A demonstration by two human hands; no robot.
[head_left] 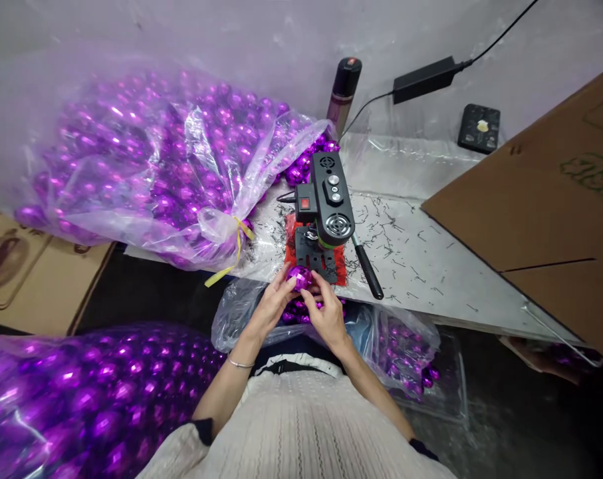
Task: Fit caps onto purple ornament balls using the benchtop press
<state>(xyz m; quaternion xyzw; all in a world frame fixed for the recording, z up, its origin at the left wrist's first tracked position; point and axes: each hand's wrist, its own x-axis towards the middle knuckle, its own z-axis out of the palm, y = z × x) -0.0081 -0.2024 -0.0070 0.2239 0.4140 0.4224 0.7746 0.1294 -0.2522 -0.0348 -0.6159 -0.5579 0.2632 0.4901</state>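
A shiny purple faceted ball point(300, 278) is between my two hands, just in front of a small black press machine point(331, 199) on the white bench. My left hand point(271, 301) has its fingers on the ball's left side. From the right, my right hand point(326, 311) grips the same ball with thumb and fingertips. The machine has a red switch, silver buttons and a black-handled lever point(369, 269). Its dark slotted base plate point(308, 249) rests on a red mat point(340, 273). Below my hands, more purple balls point(301, 311) lie in a plastic bag over my lap.
A large clear bag of purple balls point(156, 159), with a yellow tie, lies at the left; another bag point(106, 399) sits lower left. Small dark wire bits point(385, 226) litter the bench. A spray can point(344, 93), a power adapter point(425, 80) and a cardboard box point(535, 199) are also around.
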